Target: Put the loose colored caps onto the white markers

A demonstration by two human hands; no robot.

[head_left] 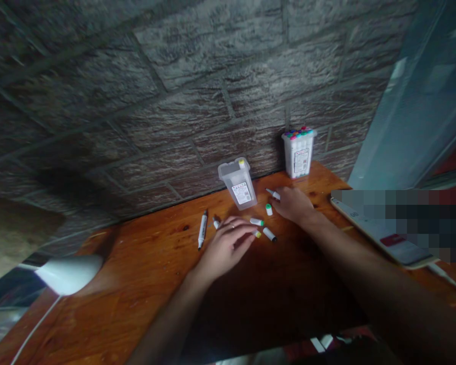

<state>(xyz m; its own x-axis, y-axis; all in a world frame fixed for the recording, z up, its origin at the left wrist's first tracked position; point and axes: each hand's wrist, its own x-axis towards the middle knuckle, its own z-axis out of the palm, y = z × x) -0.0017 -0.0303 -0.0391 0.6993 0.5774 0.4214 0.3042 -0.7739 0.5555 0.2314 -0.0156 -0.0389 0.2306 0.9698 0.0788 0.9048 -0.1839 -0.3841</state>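
Observation:
My left hand (230, 246) is low over the wooden table, its thumb and fingertips pinched at a small yellow-ended marker cap (258, 234). Part of a marker (216, 222) shows behind its knuckles. My right hand (294, 204) grips a white marker (274, 194), whose narrow end points left towards the clear container (238, 187). Between the hands are an upright green-topped cap (269, 209), a white cap with a green end (256, 222) and a white cap with a black end (269, 234). Left of my left hand lies a black-and-white marker (202, 230).
One yellow-topped marker (241, 163) stands in the clear container. A second container (298, 154), full of colourful markers, is by the stone wall (193, 91). At right lies a tablet (387, 235) with a cable; a white lamp (70, 274) is at left.

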